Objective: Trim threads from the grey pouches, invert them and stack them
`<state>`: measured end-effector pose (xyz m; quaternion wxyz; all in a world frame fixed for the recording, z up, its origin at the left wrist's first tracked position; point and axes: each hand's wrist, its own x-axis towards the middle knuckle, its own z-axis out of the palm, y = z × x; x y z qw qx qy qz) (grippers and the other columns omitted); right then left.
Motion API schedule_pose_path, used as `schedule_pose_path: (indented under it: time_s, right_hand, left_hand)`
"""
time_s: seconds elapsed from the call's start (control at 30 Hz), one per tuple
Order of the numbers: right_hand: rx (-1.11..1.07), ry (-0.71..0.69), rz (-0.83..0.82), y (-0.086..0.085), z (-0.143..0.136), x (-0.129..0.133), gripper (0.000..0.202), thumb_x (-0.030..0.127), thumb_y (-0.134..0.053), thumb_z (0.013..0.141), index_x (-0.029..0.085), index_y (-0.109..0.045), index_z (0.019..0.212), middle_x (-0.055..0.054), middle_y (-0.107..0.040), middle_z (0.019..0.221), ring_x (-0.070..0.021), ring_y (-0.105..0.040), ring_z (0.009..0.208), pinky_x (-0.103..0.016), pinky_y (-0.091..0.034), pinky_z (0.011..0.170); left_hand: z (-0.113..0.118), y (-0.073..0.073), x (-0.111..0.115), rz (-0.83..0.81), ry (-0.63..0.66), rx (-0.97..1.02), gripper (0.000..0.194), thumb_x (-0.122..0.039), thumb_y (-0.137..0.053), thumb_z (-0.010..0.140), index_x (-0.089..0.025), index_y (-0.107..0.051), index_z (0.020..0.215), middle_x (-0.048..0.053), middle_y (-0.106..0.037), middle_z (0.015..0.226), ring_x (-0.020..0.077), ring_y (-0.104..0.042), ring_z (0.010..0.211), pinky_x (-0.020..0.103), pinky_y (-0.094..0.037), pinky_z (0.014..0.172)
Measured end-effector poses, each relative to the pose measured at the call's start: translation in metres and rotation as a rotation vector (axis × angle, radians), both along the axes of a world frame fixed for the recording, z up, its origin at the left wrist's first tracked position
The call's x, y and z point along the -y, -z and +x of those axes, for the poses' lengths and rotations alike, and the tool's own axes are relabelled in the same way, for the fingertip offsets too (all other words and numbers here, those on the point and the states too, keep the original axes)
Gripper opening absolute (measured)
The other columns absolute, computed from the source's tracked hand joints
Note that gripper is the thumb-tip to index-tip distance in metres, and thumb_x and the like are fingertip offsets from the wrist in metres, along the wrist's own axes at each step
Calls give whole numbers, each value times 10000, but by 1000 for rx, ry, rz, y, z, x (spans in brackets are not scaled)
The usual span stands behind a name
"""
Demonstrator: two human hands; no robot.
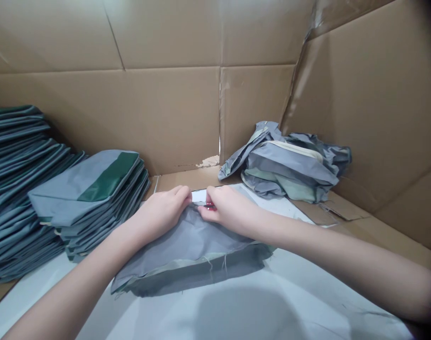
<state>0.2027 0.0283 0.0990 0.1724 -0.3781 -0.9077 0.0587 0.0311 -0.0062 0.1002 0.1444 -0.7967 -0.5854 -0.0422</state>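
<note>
Right at the far edge of the gray fabric piece [197, 236], with both hands busy, close together! Pinching that edge between thumb and curled fingers of the left hand [168, 208]; closing the right hand [229, 205] around a small red object [210, 206], right up against the cloth, too hidden by the fingers to identify. No released grip on either side. Lying in front, on the white work surface [159, 321]: the piece itself, layered, with loose threads [225, 264] trailing from its raw near edge.

And how far along? Midway through handling this piece, by the look of it: edge gathered up, threads not yet gone, not yet laid on any pile. Over on the left, in good order, a tall fabric stack [20, 189] and, just beside it, a shorter stack [91, 189] with a green band on top. Over on the right, against the cardboard wall [166, 113], a crumpled heap [289, 165], unsorted to the eye. Impossible to tell from here which pile to count as finished, which as waiting.
</note>
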Motion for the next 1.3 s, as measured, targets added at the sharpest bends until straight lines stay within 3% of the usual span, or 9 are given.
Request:
schedule_pose_path:
  time_s: [0.2,0.4,0.5,0.63,0.83,0.93,1.03,1.17,1.3]
  right_hand:
    - [-25,-26,20,-1,1,-1,208,306,-438,835,158,-473,694,-34,-562,638,-124,-468,548,-233,-236,488]
    - [-275,28,-96,-3,27,-5,222,374,-446,834,166,-470,761,-7,-571,678,-106,-480,582,-211,-291,527]
    - [-355,48,-93,1,35,-8,224,377,-426,848,168,-474,784,-7,-579,708,-113,-498,615,-216,-315,559]
    - [-368,1,-94,14,34,-12,215,364,-435,843,162,-492,799,-23,-591,781,-126,-516,679,-228,-341,594]
    - [-545,6,-76,21,34,-18,244,366,-421,855,156,-481,748,-24,-590,776,-115,-521,671,-229,-360,613]
    - [-697,-18,-51,15,47,-12,219,358,-411,870,162,-484,803,3,-582,717,-91,-514,621,-203,-366,590]
    - [-700,-8,32,17,66,10,183,351,-442,859,173,-476,834,23,-557,669,-72,-468,557,-175,-351,525]
    - [-550,-18,-28,41,81,49,134,323,-469,843,190,-450,834,50,-505,589,-62,-421,478,-160,-336,466]
    - [-439,-8,-227,69,78,67,136,329,-438,846,205,-401,804,41,-518,616,-79,-441,492,-177,-357,473]
  left_hand:
    - [2,-8,7,12,-20,86,299,-351,-205,885,-196,-457,849,15,-563,825,139,-541,695,247,-378,613]
    - [-3,-31,26,-188,245,462,364,-476,-327,844,-212,-576,817,1,-599,968,126,-548,872,215,-413,775]
    - [-4,-24,11,-103,96,408,461,-538,-571,696,-239,-533,1045,22,-587,1093,178,-544,954,246,-413,791]
    - [-1,-7,-14,-182,-20,415,276,-472,-501,762,-214,-593,791,-19,-653,762,121,-574,683,193,-383,611]
    - [-9,-17,-10,412,-378,307,435,-425,-289,853,-176,-549,608,13,-557,542,123,-480,510,230,-250,513]
    - [-2,-20,21,421,-203,201,430,-504,-325,835,-196,-574,669,-2,-595,605,125,-528,580,224,-317,549]
    - [15,-4,55,304,229,92,430,-555,-469,758,-214,-537,1011,13,-642,931,139,-585,819,216,-420,676]
    - [36,29,67,397,322,-35,134,-247,-505,817,-179,-566,915,3,-648,797,122,-576,696,227,-408,641]
    - [42,41,58,448,331,110,69,-197,-515,811,-206,-583,803,-49,-642,672,85,-561,596,208,-380,603]
